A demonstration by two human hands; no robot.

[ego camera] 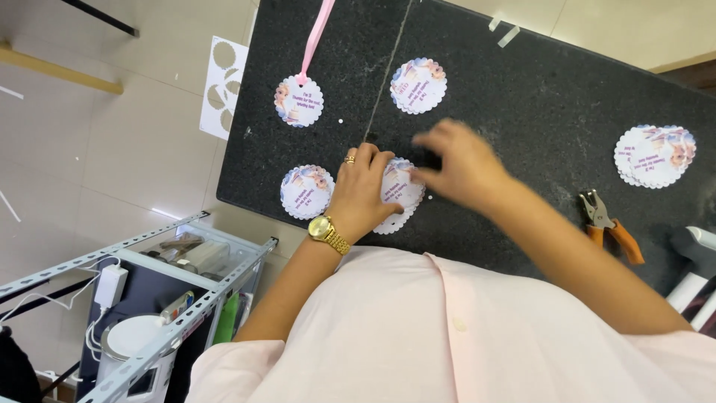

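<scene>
On the black speckled counter (522,89), close to its near edge, lies a round scalloped paper tag (399,195) with a floral print, and both hands meet over it. The left hand (363,186), with a gold ring and a gold wristwatch (328,233), lies flat over the left half of this tag, fingers together and pressing down on it, so its grip is narrow and rests on the tag rather than closing around it. The right hand (459,160) reaches across from the right and is blurred; its fingertips come together at the tag's upper right edge, pinched narrow, but whether they actually hold anything I cannot tell.

Just left of the tag under the hands lies a second scalloped tag (306,192), flat and apart from it. Beyond the held tag, farther from the person, sit two more: one with a pink ribbon (317,33) threaded through its top (299,101), and one plain tag (418,85) to the right of that. Well to the right of the held tag rests a small stack of tags (655,155), and nearer the counter's edge below that stack lies a hole punch with orange handles (608,224). Left of the counter, down by the floor, stands a grey metal rack (149,298) with a white charger (110,285) hanging on it.
</scene>
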